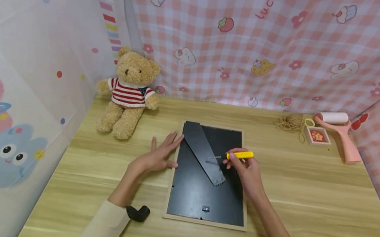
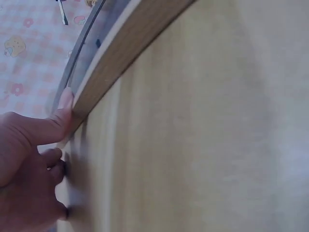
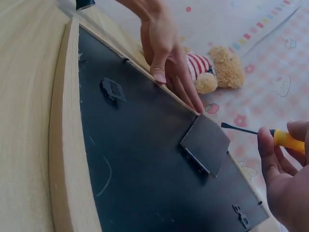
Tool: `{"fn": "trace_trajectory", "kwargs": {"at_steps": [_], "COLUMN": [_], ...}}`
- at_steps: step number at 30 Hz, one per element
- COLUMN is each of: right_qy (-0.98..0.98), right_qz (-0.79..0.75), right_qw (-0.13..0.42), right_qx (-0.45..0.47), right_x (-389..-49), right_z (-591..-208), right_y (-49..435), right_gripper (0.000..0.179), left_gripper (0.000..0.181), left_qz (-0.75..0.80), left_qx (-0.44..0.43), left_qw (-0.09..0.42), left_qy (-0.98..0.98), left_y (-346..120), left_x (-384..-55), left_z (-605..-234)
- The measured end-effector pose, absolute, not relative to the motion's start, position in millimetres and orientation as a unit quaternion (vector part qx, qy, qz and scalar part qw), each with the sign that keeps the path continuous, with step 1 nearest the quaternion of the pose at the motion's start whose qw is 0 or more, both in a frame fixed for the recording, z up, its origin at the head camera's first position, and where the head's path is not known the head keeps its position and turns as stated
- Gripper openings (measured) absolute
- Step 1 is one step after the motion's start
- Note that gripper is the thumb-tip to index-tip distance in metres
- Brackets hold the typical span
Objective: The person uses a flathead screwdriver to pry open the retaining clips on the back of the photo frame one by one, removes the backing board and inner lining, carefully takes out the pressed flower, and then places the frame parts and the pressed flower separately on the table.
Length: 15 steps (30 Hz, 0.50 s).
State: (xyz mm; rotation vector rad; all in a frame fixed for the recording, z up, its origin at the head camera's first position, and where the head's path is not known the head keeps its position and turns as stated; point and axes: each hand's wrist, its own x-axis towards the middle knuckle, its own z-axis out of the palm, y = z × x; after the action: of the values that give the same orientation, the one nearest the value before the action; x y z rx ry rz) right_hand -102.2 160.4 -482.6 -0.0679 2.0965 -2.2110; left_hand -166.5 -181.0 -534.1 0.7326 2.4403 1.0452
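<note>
Item: picture frame (image 1: 189, 203), back upward, at the centre of the head view; pale wood border, black backing board.
Stand: 1 black flat stand (image 1: 204, 151), slanting from the upper left of the backing towards its centre right, narrow end hinged or joined out of clear sight.
Fittings: 2 dark metal hangers (image 3: 115, 90) in the right wrist view, 1 at upper left, 1 at lower right.
Wear: pale curved scuff (image 3: 107, 174) and small scratches on the backing.
Tool: 1 screwdriver (image 1: 243, 154), yellow handle, dark collar, flat metal tip; right of centre, shaft over the stand in your head view.
Left hand: your left hand (image 1: 158, 157) lies spread, grasping nothing, fingertips and thumb at the border's left edge.
Right hand: your right hand (image 1: 246, 170) pinches the screwdriver.
Writing: "luck" in red on the checked curtain (image 1: 239, 46), upper right of the head view.
Obscured: front of the picture frame faces down; in your right wrist view the handle runs off the right edge; in your left wrist view the far border is blurred.
</note>
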Motion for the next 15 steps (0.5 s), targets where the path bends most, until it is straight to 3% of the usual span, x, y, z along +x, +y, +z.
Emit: {"fn": "trace_trajectory", "kwargs": {"at_steps": [7, 15], "right_qy": [0.689, 0.721], "right_qz": [-0.722, -0.688], "right_qw": [0.054, 0.044], "right_qx": [-0.023, -0.067], "right_x": [-102, -122], "right_z": [-485, -478], "right_y": [156, 144], "right_gripper": [0.037, 0.033], "left_gripper": [0.1, 0.101], "left_qz": [0.302, 0.272], "left_qx": [0.251, 0.258], "left_qw": [0.228, 0.201], "left_qy": [0.891, 0.905], "left_y": [-180, -187], "left_x": [-170, -176], "left_z": [-524, -518]}}
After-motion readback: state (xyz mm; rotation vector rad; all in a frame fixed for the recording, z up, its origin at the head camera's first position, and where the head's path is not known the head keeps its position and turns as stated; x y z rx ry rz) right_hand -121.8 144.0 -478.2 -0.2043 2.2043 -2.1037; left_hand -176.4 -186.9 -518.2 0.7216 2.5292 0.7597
